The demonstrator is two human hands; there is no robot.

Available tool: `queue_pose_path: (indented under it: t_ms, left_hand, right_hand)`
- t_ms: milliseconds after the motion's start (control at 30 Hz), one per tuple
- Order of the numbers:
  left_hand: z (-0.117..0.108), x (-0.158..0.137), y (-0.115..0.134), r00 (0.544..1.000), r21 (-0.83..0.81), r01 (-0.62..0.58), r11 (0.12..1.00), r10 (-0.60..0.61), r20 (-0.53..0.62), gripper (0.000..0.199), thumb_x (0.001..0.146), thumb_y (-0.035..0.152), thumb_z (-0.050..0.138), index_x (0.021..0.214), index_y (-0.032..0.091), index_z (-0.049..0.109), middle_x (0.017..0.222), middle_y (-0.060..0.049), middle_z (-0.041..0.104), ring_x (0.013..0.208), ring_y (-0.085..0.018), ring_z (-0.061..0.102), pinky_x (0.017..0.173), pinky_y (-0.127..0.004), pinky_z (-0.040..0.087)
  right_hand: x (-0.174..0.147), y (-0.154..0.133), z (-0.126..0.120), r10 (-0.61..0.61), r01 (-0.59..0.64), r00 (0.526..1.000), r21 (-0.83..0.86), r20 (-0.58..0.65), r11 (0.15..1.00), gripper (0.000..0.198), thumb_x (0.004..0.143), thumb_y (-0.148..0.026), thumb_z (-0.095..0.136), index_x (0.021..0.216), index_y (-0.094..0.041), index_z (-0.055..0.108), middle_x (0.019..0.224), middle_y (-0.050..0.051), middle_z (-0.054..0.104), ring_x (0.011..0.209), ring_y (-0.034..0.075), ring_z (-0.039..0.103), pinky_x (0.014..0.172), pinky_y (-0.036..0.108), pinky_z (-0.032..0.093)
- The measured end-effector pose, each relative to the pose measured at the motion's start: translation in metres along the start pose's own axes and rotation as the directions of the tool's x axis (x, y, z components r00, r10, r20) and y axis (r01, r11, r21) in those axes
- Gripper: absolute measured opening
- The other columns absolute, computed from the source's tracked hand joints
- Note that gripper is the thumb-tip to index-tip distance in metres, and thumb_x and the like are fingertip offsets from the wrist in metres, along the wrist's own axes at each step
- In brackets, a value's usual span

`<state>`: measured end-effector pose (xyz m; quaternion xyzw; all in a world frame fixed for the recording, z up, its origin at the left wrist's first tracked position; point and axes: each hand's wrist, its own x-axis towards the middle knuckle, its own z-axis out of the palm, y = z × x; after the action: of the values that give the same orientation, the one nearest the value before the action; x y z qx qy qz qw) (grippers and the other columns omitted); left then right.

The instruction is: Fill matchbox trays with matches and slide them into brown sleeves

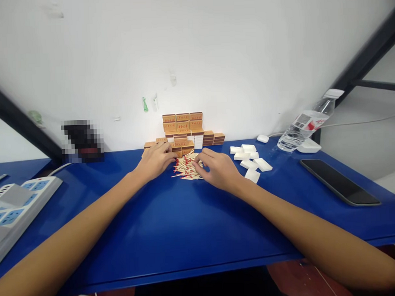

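Behind both hands point(188, 165), the matchstick pile point(187, 168) is partly hidden.

There is one view only, from the camera on my head, looking forward and down along my forearms to the far edge of the blue tabletop point(187, 226) and the white wall point(213, 48) behind it. It sits close: the table fills the lower half, and my arms enter from the bottom corners. The near table edge runs along the bottom. The loose heap of red-tipped wooden matchsticks point(186, 168) lies near the picture's centre.
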<state>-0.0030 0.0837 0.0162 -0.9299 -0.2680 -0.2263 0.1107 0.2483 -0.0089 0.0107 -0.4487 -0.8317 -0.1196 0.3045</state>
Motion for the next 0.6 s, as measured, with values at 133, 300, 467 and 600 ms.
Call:
queue_pose_path:
  t_ms: [133, 300, 467, 600]
  left_hand:
    - [0.002, 0.003, -0.001, 1.000, -0.033, 0.002, 0.999, -0.001, 0.028, 0.017, 0.100, 0.029, 0.064, 0.108, 0.025, 0.078, 0.100, -0.008, 0.064, 0.095, -0.024, 0.058, 0.084, -0.039, 0.047]
    - [0.004, 0.005, 0.003, 0.999, -0.083, 0.012, 0.996, -0.009, 0.033, 0.018, 0.101, 0.028, 0.061, 0.103, 0.023, 0.078, 0.098, -0.008, 0.064, 0.094, -0.023, 0.058, 0.084, -0.038, 0.047]
    - [0.000, 0.006, 0.001, 0.999, -0.130, 0.036, 0.991, -0.034, 0.020, 0.017, 0.100, 0.031, 0.063, 0.099, 0.024, 0.079, 0.097, -0.007, 0.063, 0.093, -0.022, 0.058, 0.084, -0.037, 0.047]
    - [-0.009, 0.010, -0.003, 0.998, -0.149, 0.054, 0.987, -0.051, 0.025, 0.016, 0.098, 0.033, 0.066, 0.097, 0.024, 0.079, 0.100, -0.007, 0.065, 0.099, -0.023, 0.060, 0.088, -0.038, 0.048]
  right_hand:
    - [0.000, 0.002, -0.003, 0.008, -0.008, 1.000, 0.007, -0.009, 1.000, 0.026, 0.105, -0.028, 0.049, 0.091, -0.016, 0.068, 0.087, 0.006, 0.067, 0.070, 0.016, 0.058, 0.060, 0.030, 0.033]
    - [0.000, 0.006, -0.004, 0.025, -0.025, 1.000, 0.009, -0.016, 1.000, 0.023, 0.103, -0.026, 0.049, 0.091, -0.018, 0.067, 0.084, 0.005, 0.067, 0.068, 0.015, 0.056, 0.061, 0.029, 0.034]
    - [0.000, 0.011, -0.005, 0.041, -0.041, 0.999, 0.003, -0.026, 0.999, 0.022, 0.102, -0.026, 0.051, 0.090, -0.018, 0.067, 0.084, 0.005, 0.066, 0.068, 0.015, 0.055, 0.061, 0.029, 0.033]
    - [0.001, 0.014, -0.007, 0.060, -0.060, 0.998, -0.002, -0.030, 0.998, 0.022, 0.101, -0.025, 0.050, 0.090, -0.018, 0.067, 0.084, 0.005, 0.066, 0.069, 0.016, 0.056, 0.061, 0.029, 0.033]
